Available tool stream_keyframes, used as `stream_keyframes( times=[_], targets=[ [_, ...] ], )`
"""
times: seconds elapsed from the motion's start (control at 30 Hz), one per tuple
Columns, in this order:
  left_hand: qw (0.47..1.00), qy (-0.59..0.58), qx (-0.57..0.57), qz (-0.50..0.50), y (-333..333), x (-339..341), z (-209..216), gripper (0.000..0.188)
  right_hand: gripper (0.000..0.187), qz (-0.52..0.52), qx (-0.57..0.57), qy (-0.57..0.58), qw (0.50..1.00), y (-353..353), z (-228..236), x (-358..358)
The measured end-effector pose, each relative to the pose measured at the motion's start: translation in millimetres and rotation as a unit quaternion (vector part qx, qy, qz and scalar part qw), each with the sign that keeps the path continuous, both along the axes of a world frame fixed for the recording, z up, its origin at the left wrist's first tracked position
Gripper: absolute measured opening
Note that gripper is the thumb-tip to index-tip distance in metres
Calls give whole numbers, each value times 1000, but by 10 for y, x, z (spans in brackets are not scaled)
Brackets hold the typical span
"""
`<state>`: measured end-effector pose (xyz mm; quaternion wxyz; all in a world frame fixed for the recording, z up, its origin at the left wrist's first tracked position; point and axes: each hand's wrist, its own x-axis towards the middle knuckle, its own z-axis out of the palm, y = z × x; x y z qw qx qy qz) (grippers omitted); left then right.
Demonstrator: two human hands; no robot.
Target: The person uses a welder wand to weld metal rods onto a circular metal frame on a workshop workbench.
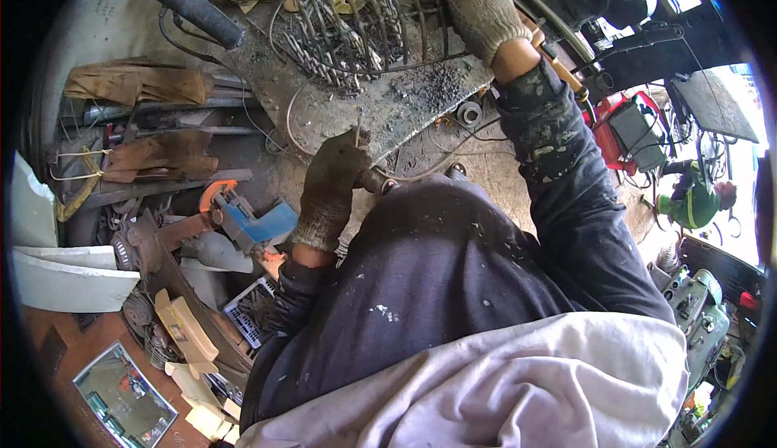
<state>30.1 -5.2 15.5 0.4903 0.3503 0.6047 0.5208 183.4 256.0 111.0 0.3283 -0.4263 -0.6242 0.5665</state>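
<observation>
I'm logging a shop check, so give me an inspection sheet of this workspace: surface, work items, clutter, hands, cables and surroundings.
Surface: worn table, strewn with dark grit.
Work items: round metal frame and chains on the table.
Clutter: at left, a blue-and-orange tool, an open cardboard box and a white basket.
Hands: both gloved; right hand at the frame's far right side, left hand at the table's near corner; both grips unclear.
Cables: dark cable loops below a thick dark tube.
Surroundings: person in green at right, grey-green machine at lower right.
</observation>
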Motion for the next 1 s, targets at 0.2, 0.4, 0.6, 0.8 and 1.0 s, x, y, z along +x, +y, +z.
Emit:
stream_keyframes(
  times=[0.2,0.4,0.6,0.8,1.0],
  targets=[
    [996,-73,-38,18,88,5,12,40,35,-29,206,-133,969,87,-497,103],
    [994,-81,-63,26,134,42,24,35,38,-43,171,-149,973,49,-734,200],
    [997,-51,-60,2,176,90,34,35,45,-83,381,-165,906,293,-1158,275],
    [995,-84,-46,-21,99,140,163,31,26,-206,310,-90,924,-308,-1122,736],
    [986,4,-72,-150,200,305,283,23,44,37,46,-2,998,-1393,-902,984]
  ],
)
